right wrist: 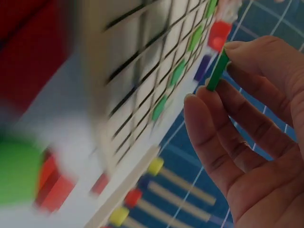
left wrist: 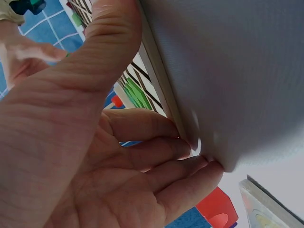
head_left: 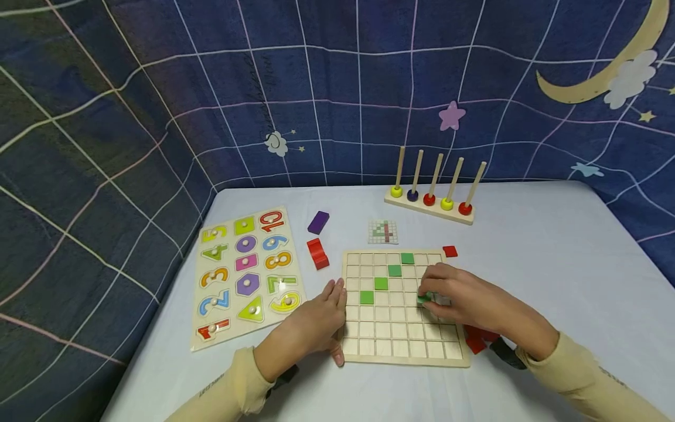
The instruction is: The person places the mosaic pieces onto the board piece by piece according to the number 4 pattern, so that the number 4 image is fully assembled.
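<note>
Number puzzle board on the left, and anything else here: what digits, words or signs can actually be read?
"5", "4", "3", "2", "1" down the left column of the number puzzle board.
"10", "9", "8", "7", "6" down its right column.
Dark print on the left sleeve: too small to read.
Pattern card: coloured squares only, no text.

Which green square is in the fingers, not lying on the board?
The green tile pinched in the right hand, over the grid board. The four other green tiles lie flat in a diagonal line.
</note>
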The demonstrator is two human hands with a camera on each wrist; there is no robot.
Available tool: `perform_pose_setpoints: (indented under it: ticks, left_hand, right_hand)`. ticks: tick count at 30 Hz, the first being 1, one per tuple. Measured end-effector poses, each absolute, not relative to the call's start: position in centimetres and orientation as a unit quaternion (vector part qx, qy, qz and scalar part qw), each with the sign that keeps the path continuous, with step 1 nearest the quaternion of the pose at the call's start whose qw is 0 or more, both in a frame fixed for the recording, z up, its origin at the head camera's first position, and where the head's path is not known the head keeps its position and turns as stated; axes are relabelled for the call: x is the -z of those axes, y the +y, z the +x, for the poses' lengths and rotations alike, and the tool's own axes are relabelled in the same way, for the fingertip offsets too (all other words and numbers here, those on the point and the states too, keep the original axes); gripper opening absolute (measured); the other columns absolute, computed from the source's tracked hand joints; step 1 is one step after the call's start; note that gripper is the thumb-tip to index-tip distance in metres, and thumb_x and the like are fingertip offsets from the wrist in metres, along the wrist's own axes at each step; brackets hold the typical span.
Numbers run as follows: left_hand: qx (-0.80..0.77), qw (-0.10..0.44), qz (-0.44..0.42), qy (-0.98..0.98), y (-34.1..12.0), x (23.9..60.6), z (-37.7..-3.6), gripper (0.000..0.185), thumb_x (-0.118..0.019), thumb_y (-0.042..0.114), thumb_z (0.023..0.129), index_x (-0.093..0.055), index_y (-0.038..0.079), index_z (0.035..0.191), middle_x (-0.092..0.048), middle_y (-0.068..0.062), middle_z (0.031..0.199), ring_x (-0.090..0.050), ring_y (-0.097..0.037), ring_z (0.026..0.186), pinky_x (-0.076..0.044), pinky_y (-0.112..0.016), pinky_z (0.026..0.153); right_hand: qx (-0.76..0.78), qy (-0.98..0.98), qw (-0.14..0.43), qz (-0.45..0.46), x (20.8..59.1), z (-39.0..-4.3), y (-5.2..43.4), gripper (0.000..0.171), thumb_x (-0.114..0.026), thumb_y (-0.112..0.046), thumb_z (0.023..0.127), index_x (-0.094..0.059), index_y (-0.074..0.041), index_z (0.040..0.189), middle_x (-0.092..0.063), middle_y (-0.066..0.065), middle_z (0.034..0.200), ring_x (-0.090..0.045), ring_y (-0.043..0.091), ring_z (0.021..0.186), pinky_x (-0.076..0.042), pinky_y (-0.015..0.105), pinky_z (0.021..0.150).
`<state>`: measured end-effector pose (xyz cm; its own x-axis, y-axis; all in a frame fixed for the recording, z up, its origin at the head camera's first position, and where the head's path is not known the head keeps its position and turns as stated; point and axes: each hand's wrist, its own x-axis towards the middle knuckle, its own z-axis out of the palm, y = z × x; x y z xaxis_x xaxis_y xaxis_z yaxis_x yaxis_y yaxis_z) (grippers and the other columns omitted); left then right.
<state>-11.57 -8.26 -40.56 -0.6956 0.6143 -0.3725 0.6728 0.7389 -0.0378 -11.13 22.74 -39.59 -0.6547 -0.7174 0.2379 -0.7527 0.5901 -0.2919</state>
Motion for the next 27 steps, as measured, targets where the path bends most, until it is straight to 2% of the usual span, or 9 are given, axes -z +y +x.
perform_pose_setpoints:
  ticks: [4,11,20,27]
  left_hand:
    - [0.09,0.175,0.349,0.916,-8.1,40.5,-11.7,0.129,-0.091,0.062,0.062,-0.043,-0.01,0.158,-0.037,-0.027,0.17,-0.038,-0.04,0.161,-0.043,-0.037,0.127]
    - [0.09,0.181,0.341,0.918,-8.2,40.6,-11.7,0.129,-0.09,0.063,0.064,-0.042,-0.009,0.159,-0.036,-0.026,0.171,-0.037,-0.038,0.161,-0.044,-0.036,0.126]
    - [0.101,0.18,0.343,0.917,-8.1,40.6,-11.7,0.129,-0.089,0.064,0.065,-0.041,-0.008,0.16,-0.036,-0.025,0.171,-0.037,-0.037,0.161,-0.042,-0.035,0.127]
    - [0.093,0.185,0.337,0.919,-8.1,40.6,-11.7,0.13,-0.09,0.063,0.064,-0.04,-0.009,0.16,-0.035,-0.026,0.172,-0.037,-0.037,0.162,-0.043,-0.035,0.127]
  right_hand:
    - [-0.187,-0.877,0.054,0.438,40.2,-11.6,19.7,0.014,-0.086,-0.009,0.089,-0.075,-0.012,0.097,-0.068,-0.001,0.101,-0.059,0.01,0.093,-0.061,0.025,0.079]
    - [-0.178,-0.87,0.012,0.46,41.7,-12.2,15.0,0.006,-0.081,-0.013,0.095,-0.077,-0.011,0.099,-0.068,-0.001,0.098,-0.059,0.009,0.09,-0.059,0.025,0.084]
    - [-0.163,-0.871,0.01,0.463,42.5,-12.7,13.8,0.006,-0.081,-0.012,0.095,-0.075,-0.011,0.094,-0.063,-0.002,0.092,-0.054,0.007,0.084,-0.055,0.023,0.078]
    - [-0.155,-0.874,-0.009,0.461,42.5,-12.7,12.9,0.005,-0.079,-0.01,0.096,-0.074,-0.011,0.094,-0.062,-0.003,0.093,-0.051,0.01,0.086,-0.052,0.022,0.077]
